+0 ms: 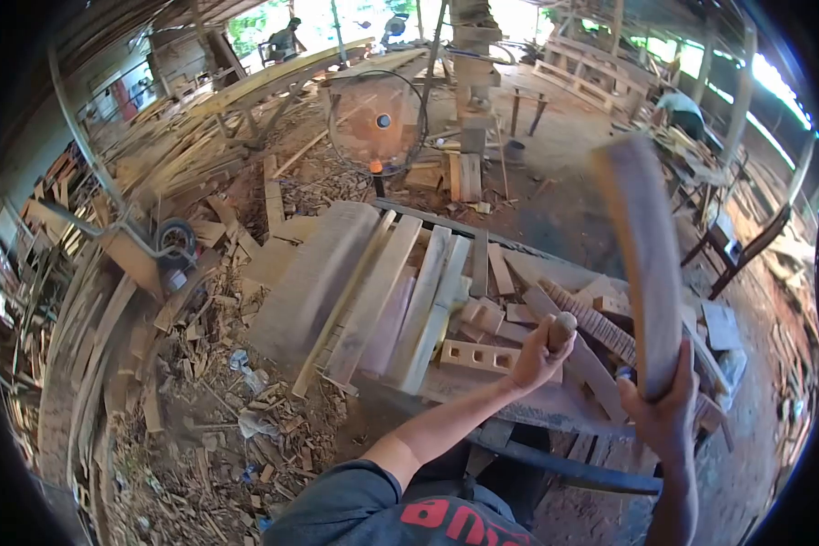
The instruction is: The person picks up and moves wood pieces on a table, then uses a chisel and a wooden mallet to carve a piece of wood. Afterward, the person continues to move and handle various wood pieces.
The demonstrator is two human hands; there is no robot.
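Above the bench (482, 396), the right hand (666, 414) grasps an upright board (642, 255) by its lower end; the left hand (535, 357) is clenched round a wooden handle (561, 328). Stiff and probably heavy, the board would balance better held mid-length.

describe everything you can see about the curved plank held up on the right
The curved plank is a long, flat piece of greyish-brown wood, bare and rough-looking, bowed gently along its length. It stands nearly upright over the workbench. The right hand grips its lower end, fingers wrapped around it; nothing else touches it. Its upper end is blurred. The left hand, beside it, is closed on a round-ended wooden handle, apart from the plank.
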